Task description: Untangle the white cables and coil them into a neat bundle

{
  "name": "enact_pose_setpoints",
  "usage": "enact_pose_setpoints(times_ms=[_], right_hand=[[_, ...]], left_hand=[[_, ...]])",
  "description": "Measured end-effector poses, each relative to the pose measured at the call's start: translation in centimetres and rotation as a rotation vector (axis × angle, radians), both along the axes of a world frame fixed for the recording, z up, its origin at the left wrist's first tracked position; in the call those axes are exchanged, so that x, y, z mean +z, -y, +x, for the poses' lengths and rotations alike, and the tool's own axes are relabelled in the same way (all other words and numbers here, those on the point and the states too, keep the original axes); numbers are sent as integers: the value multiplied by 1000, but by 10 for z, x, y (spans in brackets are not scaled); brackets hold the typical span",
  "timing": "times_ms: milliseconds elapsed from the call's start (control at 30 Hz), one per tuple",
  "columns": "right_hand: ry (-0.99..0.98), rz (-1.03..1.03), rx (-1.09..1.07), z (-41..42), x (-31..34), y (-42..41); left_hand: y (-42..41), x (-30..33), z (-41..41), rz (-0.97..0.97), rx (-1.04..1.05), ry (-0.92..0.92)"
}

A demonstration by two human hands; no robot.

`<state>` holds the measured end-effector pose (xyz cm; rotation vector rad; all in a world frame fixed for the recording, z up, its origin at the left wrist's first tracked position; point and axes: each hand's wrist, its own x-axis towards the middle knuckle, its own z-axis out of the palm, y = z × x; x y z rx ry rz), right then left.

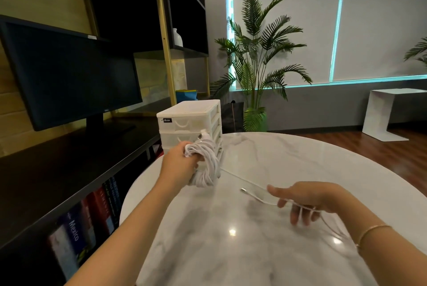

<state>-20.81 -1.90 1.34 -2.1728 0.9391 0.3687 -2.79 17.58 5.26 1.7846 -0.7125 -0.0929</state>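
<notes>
The left hand (179, 162) is closed around a coil (205, 165) of white cable, fingers curled through the loops, holding it up just above the tabletop (231, 251) near its far left edge. One plug end sticks up out of the top of the coil.

From the coil a loose cable (242, 178) runs down and across the marble toward the right hand (307, 200). That hand hovers low over the tabletop with its fingers loosely bent downward, and strands of the cable pass between them and trail off toward the wrist, where a thin bracelet (374, 230) sits. A metal-tipped plug (244, 190) lies on the marble just left of the right hand's fingertips.

Right behind the coil stands a small white drawer box (189, 121). To the left, a dark monitor (69, 75) sits on a black shelf unit with books (85, 225) below. A palm (256, 63) stands by the shaded window, and a white side table (383, 112) is on the wooden floor to the far right.
</notes>
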Motion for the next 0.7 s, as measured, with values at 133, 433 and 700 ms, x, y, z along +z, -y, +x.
enact_pose_setpoints(times_ms=[133,433,700], right_hand=[[160,-321,-95,-26,-10,37],[265,-899,-581,-50,5,70],[706,-701,-40,-1,25,-36]], left_hand=[[-6,-3,24,14,146,41],[-7,-8,48,94,340,106],[13,-24,30,264,299,60]])
